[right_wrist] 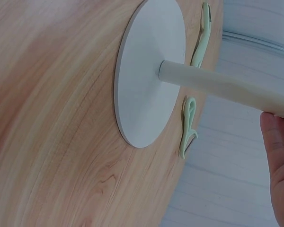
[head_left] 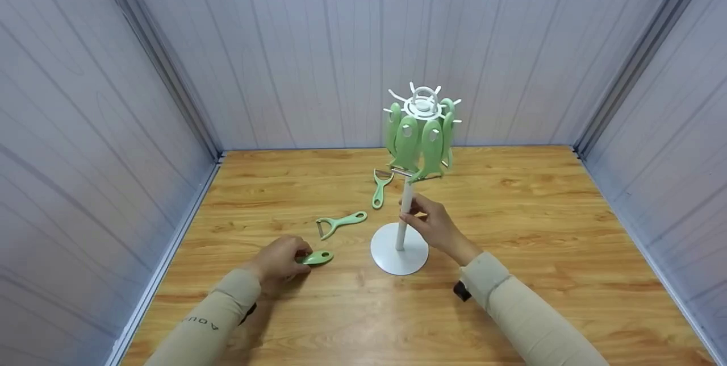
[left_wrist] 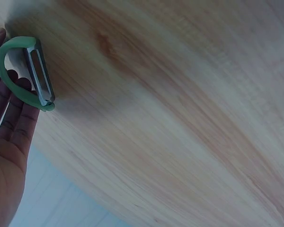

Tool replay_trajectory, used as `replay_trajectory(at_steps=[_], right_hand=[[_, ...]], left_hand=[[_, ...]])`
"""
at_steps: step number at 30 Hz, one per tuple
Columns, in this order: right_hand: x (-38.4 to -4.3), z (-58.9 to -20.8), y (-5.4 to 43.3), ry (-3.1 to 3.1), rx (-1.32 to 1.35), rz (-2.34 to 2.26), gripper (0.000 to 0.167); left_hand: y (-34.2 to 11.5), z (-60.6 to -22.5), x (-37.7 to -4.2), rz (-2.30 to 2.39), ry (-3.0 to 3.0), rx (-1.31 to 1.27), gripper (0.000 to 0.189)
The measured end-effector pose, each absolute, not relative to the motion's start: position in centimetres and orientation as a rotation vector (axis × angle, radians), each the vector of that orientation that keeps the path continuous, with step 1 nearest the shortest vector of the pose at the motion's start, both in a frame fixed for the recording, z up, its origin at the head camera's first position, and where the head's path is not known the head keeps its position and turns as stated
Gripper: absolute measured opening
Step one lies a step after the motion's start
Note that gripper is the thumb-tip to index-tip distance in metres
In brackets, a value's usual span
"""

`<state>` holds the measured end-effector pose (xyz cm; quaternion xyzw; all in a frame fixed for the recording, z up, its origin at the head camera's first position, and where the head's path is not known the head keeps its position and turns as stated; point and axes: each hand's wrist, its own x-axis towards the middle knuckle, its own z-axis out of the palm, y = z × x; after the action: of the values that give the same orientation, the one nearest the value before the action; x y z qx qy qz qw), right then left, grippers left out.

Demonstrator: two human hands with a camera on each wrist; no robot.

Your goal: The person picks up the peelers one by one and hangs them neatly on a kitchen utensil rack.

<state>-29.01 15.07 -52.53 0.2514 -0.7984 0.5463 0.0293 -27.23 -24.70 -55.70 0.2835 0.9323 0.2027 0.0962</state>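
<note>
In the head view, my left hand (head_left: 278,259) pinches a green Y-shaped peeler (head_left: 319,258) low over the table, its handle end pointing right. The left wrist view shows that peeler's head and metal blade (left_wrist: 40,75) beside the fingers. My right hand (head_left: 436,228) grips the pole (head_left: 406,201) of a white rotating stand, between the thumb and fingers. Several green peelers (head_left: 406,147) hang by their handle holes from hooks around the stand's top (head_left: 423,107). The round white base (head_left: 392,263) rests on the table.
Two more green peelers lie on the wooden table (head_left: 539,212) left of the stand: one peeler (head_left: 343,221) in front, another peeler (head_left: 379,191) farther back. Pale panelled walls (head_left: 341,42) enclose the table at the back and both sides.
</note>
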Motion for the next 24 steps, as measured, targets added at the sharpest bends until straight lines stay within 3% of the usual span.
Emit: replay_trajectory(at_steps=[5, 24], right_hand=[[-29.2, -52.6, 15.1, -2.465, 0.781, 1.679, 0.025], [-29.0, -52.8, 15.1, -2.435, 0.792, 1.694, 0.025]], left_hand=[[-24.5, -55.3, -27.3, 0.625, 2.774, 0.797, 0.013], [-23.2, -50.9, -28.4, 0.850, 2.891, 0.624, 0.025]])
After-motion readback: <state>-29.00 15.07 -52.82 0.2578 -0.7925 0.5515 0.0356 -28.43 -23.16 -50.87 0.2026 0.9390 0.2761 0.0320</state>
